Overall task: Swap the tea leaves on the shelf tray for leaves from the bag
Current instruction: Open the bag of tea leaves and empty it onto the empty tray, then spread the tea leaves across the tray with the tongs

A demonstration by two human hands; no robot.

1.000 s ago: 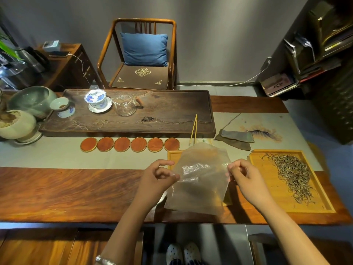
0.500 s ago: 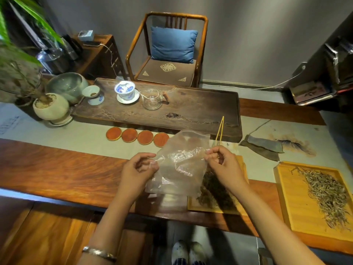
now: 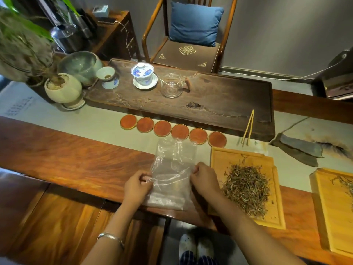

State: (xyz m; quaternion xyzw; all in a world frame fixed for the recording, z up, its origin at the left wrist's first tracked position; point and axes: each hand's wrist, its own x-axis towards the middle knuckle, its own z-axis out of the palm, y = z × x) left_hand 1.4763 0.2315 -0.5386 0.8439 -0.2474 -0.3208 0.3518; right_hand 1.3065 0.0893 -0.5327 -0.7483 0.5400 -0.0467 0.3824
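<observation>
A clear plastic bag lies flat on the table edge, just left of the bamboo tray heaped with tea leaves. The left hand pinches the bag's left side and the right hand pinches its right side. The bag looks empty, though glare blurs it.

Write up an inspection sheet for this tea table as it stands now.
Surface: wooden table with pale runner.
Job's things: clear plastic bag, apparently empty, lying flat; bamboo tray with tea leaves; second tray at right edge.
Clutter: six round coasters, tongs, gaiwan, glass pitcher.
Grippers: left hand and right hand pinch the bag's edges.
Cables: white cord along far wall.
Surroundings: chair with blue cushion.
</observation>
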